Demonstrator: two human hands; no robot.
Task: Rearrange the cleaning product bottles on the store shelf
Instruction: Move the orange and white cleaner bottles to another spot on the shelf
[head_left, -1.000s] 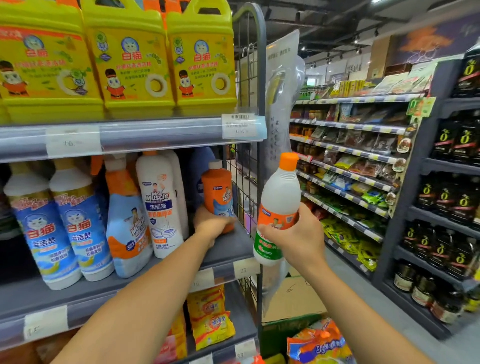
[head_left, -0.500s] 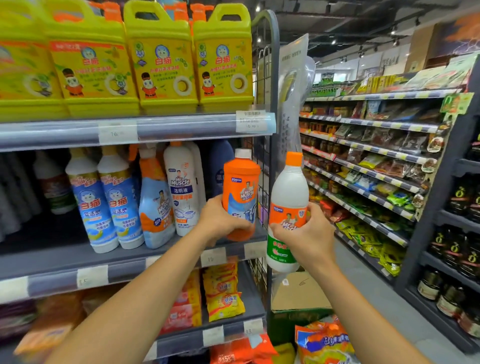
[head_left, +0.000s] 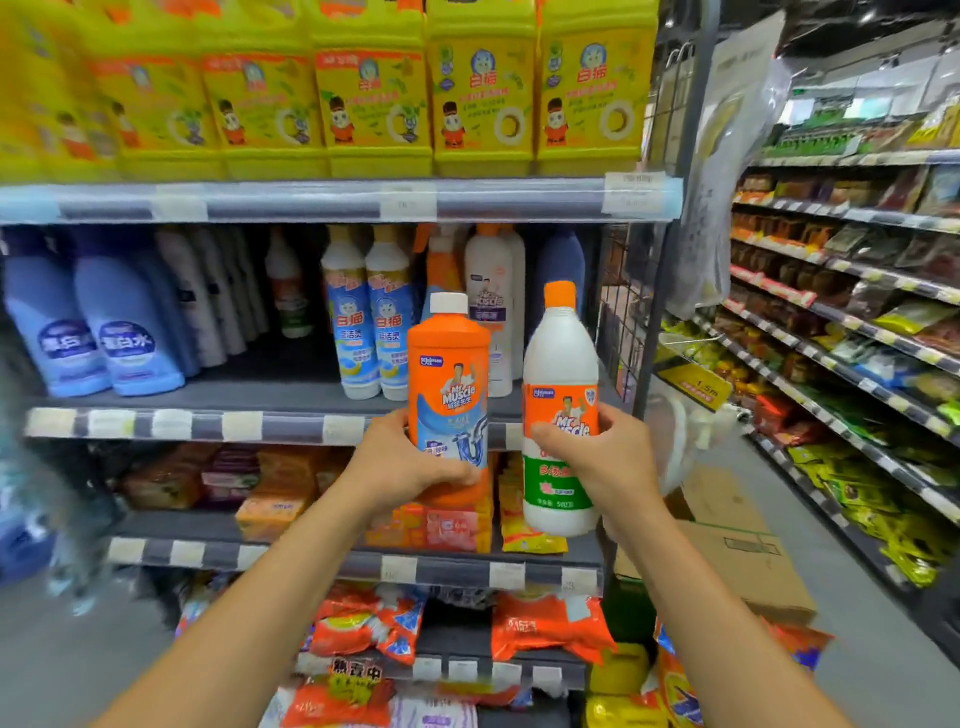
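Nearest, the left grip is wrapped round the orange bottle and the right grip round the white bottle. Both bottles are upright, side by side, in front of the shelf. Behind them, the other cleaners stand in rows. The rearranging looks midway, with both bottles yet to be placed.

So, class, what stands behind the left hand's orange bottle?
On the shelf, a spray bottle, only its orange top showing, and a tall white bottle; the orange bottle hides the rest.
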